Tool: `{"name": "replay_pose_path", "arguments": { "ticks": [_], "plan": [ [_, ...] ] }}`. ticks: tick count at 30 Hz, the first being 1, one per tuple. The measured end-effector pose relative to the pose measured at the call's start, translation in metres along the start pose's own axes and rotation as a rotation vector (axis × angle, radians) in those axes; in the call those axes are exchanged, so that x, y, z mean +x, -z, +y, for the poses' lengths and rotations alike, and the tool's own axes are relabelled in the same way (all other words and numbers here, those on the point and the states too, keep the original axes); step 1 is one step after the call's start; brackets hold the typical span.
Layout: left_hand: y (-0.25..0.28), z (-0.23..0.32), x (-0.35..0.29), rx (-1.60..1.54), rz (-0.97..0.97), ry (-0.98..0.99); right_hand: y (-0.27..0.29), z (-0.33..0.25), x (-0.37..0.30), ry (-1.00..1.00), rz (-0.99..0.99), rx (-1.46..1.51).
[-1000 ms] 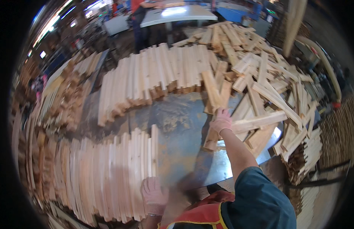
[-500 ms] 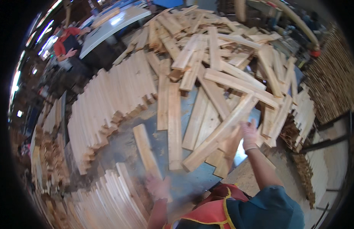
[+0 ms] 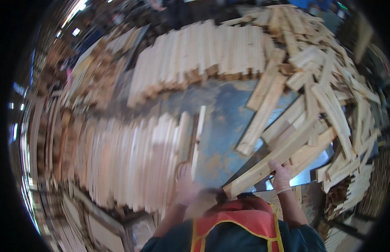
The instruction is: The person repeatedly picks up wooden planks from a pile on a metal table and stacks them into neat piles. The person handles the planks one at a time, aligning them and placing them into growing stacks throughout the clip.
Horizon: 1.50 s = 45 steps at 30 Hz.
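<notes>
Right hand (image 3: pixel 281 174), in a pale pink glove, lay at the near edge of a long board (image 3: pixel 258 170), fingers touching the wood roughly midway along; whether they had closed round it could not be told. The board slanted from the table's near edge up and away to the right, its near end just in front of the person's red apron (image 3: pixel 241 206) with yellow trim, its far end among the loose pile (image 3: pixel 325 92). It was pale yellow-tan, straight and flat-faced, with faint darker grain along its length and a browner cut end. Beside it, on the right, lay a second board (image 3: pixel 314 147), warmer in tone, partly covered. Left hand (image 3: pixel 185 182), gloved alike and blurred, was at the right end of the near row of strips (image 3: pixel 127 159), close to the lower end of a narrow strip (image 3: pixel 199 134); its grip could not be made out. That strip showed a bright whitish edge and reached farther up than its neighbours. The row stood closely packed, cream to pinkish, tops uneven. Across the blue-grey, dust-marked table (image 3: pixel 218 147) ran a far row (image 3: pixel 199 50) of similar pale pieces, their near ends browner and staggered. Between that row and the long board, two boards (image 3: pixel 264 105) lay aslant, side by side.
</notes>
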State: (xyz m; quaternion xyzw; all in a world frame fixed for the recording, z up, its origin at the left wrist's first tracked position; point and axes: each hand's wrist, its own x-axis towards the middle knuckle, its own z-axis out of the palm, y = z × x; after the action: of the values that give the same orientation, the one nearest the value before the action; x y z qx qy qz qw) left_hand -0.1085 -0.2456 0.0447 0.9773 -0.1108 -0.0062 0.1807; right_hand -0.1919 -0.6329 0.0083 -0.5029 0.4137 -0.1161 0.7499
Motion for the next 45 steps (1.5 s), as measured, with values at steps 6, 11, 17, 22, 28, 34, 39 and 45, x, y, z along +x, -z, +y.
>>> {"name": "replay_pose_path", "arguments": {
  "ticks": [6, 11, 17, 22, 28, 34, 39, 45],
  "plan": [
    [0.034, -0.092, -0.069, 0.277, -0.017, 0.140, -0.165, 0.081, -0.027, -0.053, -0.444, -0.162],
    [0.040, -0.191, -0.148, 0.115, 0.438, 0.595, -0.277, 0.102, -0.094, -0.172, -0.759, -0.551],
    [0.013, -0.299, -0.215, -1.549, 0.834, 1.381, -0.293, 0.108, -0.120, -0.246, -0.867, -0.502],
    [0.014, -0.225, -0.146, -1.620, 0.798, 1.419, -0.270, 0.116, -0.059, -0.189, -0.705, -0.461],
    [0.044, -0.188, -0.137, -0.017, 0.529, 1.049, -0.347, 0.037, 0.034, 0.734, -0.527, -0.935],
    [0.030, -0.091, -0.060, 0.253, 0.000, 0.219, -0.430, -0.010, 0.077, 0.716, -0.840, -1.305],
    [0.061, -0.054, 0.008, 0.129, -0.213, 0.383, -0.414, -0.058, 0.032, 0.512, -1.237, -1.046],
    [0.115, -0.045, 0.050, -0.259, -0.100, 0.377, -0.325, -0.009, 0.022, 0.313, -0.954, -0.272]
  ]
}}
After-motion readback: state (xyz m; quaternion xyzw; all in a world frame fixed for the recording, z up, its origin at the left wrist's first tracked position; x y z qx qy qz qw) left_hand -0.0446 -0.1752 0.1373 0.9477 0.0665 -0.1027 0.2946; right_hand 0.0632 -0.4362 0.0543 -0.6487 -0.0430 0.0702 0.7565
